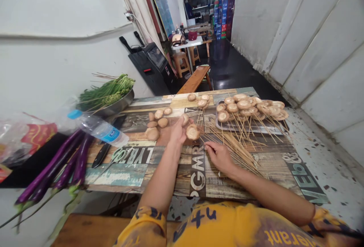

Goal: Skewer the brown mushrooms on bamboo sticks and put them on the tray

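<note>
My left hand (177, 132) is closed around a mushroom (185, 118), with its fingertips partly hidden behind it. Just below and to the right, a second mushroom (192, 132) shows its pale underside, close against the left fingers. My right hand (220, 158) is pinched at the thumb and forefinger on what looks like the end of a thin bamboo skewer pointing at that second mushroom. Beside the right hand lies a loose pile of bamboo skewers (239, 150). Several whole mushrooms (152, 133) rest on the table left of my left hand.
A metal tray (261, 127) heaped with skewered mushrooms (245, 105) stands at right. More mushrooms (202, 103) lie at the table's far edge. Leftward are a knife (100, 157), a water bottle (98, 127), purple eggplants (61, 163) and a metal bowl (118, 104) of greens.
</note>
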{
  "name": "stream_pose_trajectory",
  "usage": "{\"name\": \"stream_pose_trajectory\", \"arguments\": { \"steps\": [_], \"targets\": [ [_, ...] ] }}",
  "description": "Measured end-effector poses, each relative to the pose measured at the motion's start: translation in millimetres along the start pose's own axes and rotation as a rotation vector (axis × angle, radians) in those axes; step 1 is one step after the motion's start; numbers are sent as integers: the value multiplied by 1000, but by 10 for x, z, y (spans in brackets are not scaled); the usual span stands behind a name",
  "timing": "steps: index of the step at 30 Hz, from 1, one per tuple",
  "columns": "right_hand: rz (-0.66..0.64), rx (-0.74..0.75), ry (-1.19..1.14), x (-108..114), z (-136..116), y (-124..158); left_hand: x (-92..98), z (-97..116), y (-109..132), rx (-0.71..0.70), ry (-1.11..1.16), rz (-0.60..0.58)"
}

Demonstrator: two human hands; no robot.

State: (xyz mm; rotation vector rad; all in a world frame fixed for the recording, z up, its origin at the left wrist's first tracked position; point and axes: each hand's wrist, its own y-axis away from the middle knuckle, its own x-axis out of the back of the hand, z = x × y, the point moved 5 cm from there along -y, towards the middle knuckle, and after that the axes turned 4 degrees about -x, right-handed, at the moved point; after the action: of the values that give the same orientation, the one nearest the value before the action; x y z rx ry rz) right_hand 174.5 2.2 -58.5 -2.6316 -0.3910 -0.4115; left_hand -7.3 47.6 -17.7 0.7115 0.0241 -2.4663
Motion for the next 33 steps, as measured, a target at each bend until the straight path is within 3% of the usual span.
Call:
{"name": "stream_pose_trajectory", "arguments": {
  "steps": [7,25,33],
  "targets": [
    [-26,4,52,-20,13,2,-6,27,-6,-82,-36,-51],
    [1,19,41,-25,25,9,-45,-29,50,3,-144,-78],
    [60,38,34,21,43,-44,-103,-67,83,-6,-46,-82]
  ]
}}
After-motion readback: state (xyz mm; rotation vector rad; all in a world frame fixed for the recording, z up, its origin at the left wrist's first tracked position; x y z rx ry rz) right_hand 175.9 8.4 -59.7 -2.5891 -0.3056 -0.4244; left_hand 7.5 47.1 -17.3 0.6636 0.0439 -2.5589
